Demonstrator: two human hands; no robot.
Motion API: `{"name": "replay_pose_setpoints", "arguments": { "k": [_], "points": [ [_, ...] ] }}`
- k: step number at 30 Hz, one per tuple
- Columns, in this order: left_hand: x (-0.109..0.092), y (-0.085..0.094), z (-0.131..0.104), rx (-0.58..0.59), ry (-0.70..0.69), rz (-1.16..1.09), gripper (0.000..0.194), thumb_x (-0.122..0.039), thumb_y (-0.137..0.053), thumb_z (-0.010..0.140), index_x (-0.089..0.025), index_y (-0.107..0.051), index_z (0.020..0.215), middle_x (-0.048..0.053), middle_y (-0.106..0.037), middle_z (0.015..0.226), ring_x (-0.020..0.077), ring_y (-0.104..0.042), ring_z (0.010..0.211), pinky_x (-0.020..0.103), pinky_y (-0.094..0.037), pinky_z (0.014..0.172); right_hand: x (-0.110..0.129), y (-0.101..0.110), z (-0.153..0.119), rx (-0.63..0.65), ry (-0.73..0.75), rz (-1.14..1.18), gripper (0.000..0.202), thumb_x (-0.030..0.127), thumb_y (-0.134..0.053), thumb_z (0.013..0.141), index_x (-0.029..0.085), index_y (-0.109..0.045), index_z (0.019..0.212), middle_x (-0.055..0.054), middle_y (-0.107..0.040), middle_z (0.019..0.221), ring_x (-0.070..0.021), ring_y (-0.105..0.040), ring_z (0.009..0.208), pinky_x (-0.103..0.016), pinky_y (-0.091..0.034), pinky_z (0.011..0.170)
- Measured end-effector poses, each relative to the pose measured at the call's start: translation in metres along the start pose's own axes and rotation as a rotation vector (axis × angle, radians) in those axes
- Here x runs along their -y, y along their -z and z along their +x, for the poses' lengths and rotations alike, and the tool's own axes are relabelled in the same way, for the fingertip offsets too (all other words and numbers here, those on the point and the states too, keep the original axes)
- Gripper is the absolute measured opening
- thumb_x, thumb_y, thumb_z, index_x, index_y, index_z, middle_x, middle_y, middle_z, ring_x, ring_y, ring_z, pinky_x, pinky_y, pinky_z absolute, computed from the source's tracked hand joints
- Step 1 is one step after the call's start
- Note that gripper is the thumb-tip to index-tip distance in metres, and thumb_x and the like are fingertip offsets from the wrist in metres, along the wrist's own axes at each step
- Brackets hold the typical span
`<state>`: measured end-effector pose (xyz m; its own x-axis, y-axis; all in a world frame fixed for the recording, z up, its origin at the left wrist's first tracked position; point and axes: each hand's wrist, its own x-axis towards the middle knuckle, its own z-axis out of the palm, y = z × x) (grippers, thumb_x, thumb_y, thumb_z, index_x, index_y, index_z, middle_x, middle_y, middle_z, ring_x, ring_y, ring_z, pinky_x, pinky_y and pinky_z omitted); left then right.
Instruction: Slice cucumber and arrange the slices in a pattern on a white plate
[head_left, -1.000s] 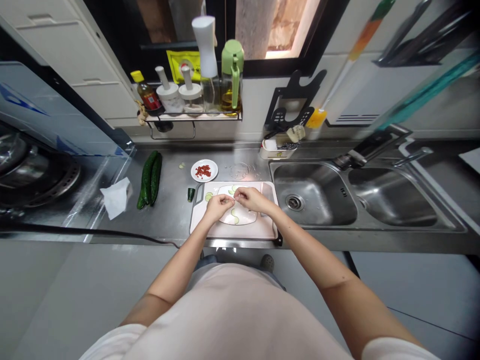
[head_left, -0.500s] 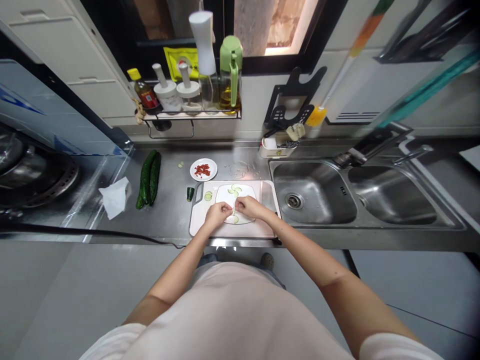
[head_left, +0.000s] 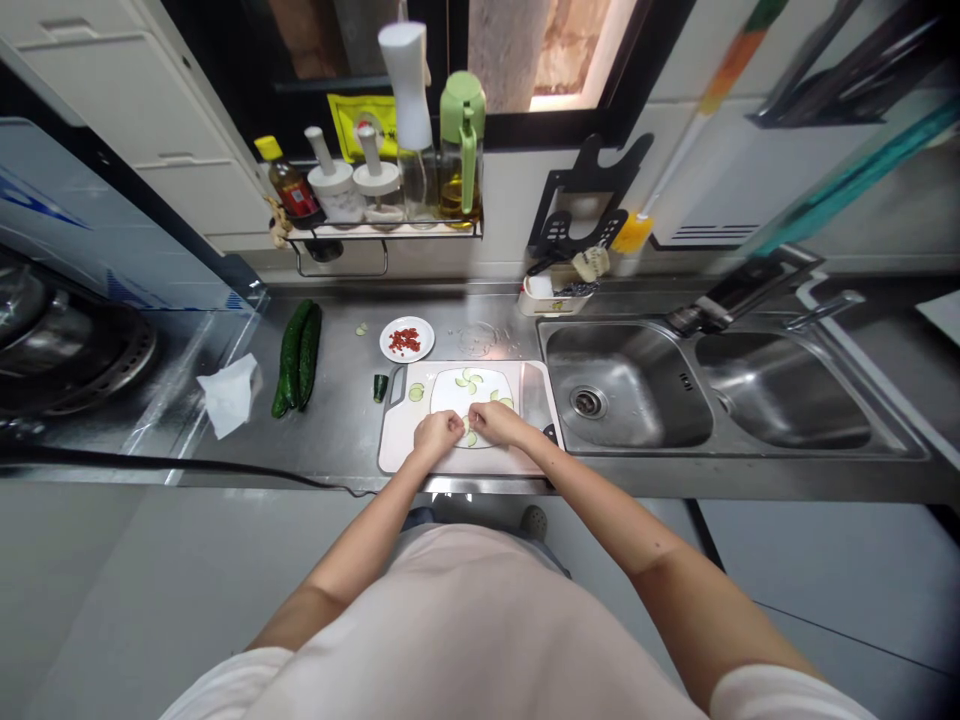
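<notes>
A white squarish plate (head_left: pixel 448 385) lies on a pale pink cutting board (head_left: pixel 397 450). On its far part, thin cucumber slices (head_left: pixel 470 380) form a pinwheel, and more slices show at its right and front. Over the plate's near half, my left hand (head_left: pixel 439 433) and my right hand (head_left: pixel 498 423) meet with fingers pinched on a small cucumber slice (head_left: pixel 468 427), partly covered by the fingertips. Overlapping slices (head_left: pixel 416 392) rest on the board left of the plate. A knife (head_left: pixel 535 398) lies along the board's right side, its handle partly behind my right wrist.
Two whole cucumbers (head_left: pixel 300 358), a crumpled tissue (head_left: pixel 229 394) and a cucumber end (head_left: pixel 381 388) lie to the left. Behind the board stands a small plate of chopped red pieces (head_left: pixel 407 341). A double sink (head_left: pixel 630 390) is at the right; a bottle rack (head_left: pixel 386 232) hangs above.
Both hands have shifted slightly over the near part of the plate. My right hand and forearm moved a little toward me, uncovering the slices at the plate's right and the knife handle.
</notes>
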<state>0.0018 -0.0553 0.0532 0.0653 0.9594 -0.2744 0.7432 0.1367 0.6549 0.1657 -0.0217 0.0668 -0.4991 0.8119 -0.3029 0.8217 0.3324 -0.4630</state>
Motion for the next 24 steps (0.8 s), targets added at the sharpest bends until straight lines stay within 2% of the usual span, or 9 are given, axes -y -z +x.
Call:
{"name": "replay_pose_setpoints", "arguments": {
  "k": [12,19,24],
  "points": [
    [-0.0014,-0.0057,0.0031,0.022,0.013,0.148,0.011,-0.027,-0.058,0.076,-0.024,-0.068,0.078,0.003,-0.070,0.082,0.0182,-0.060,0.074,0.025,-0.036,0.061,0.0026,-0.0050,-0.0004,0.012,-0.012,-0.099,0.017,0.019,-0.047,0.085,0.017,-0.064,0.087,-0.009,-0.068,0.086,-0.0159,-0.057,0.074,-0.024,-0.025,0.057],
    [-0.0062,-0.0053,0.0035,0.070,0.053,0.257,0.014,-0.029,-0.055,0.080,-0.025,-0.068,0.082,0.002,-0.070,0.088,0.0166,-0.060,0.082,0.024,-0.039,0.068,0.0034,-0.0065,-0.0002,0.060,-0.030,-0.201,0.022,0.021,-0.042,0.089,0.017,-0.063,0.095,-0.008,-0.068,0.093,-0.0169,-0.058,0.081,-0.024,-0.028,0.061],
    [-0.0064,-0.0065,0.0035,0.069,0.032,0.320,0.016,-0.029,-0.052,0.083,-0.025,-0.068,0.085,0.003,-0.068,0.096,0.0178,-0.059,0.089,0.026,-0.041,0.072,0.0037,-0.0084,0.0006,0.075,-0.015,-0.246,0.024,0.023,-0.041,0.090,0.017,-0.062,0.097,-0.009,-0.067,0.096,-0.0185,-0.059,0.087,-0.024,-0.031,0.065]
  ]
}}
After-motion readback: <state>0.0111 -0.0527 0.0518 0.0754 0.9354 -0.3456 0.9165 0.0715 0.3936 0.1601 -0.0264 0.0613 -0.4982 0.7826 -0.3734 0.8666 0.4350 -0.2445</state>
